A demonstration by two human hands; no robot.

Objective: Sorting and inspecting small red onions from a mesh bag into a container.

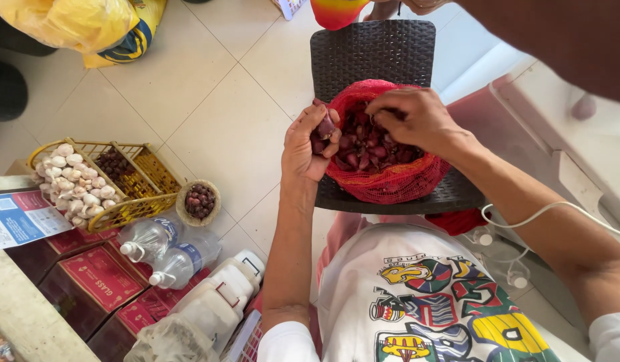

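Under our right hand [417,121], closed on shallots [367,151] in the red sack [390,184], our left hand [310,144] grips several, so we judge sorting continues, needing gentle picking.

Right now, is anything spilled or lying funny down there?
Nothing looks spilled. The shallots sit inside the red mesh bag on the dark chair, with the left hand holding a few and the right hand reaching in. Only the two clear bottles look odd: they lie tipped on their sides on red boxes.

Garlic basket [149,175] (yellow wire), water bottles [164,251]
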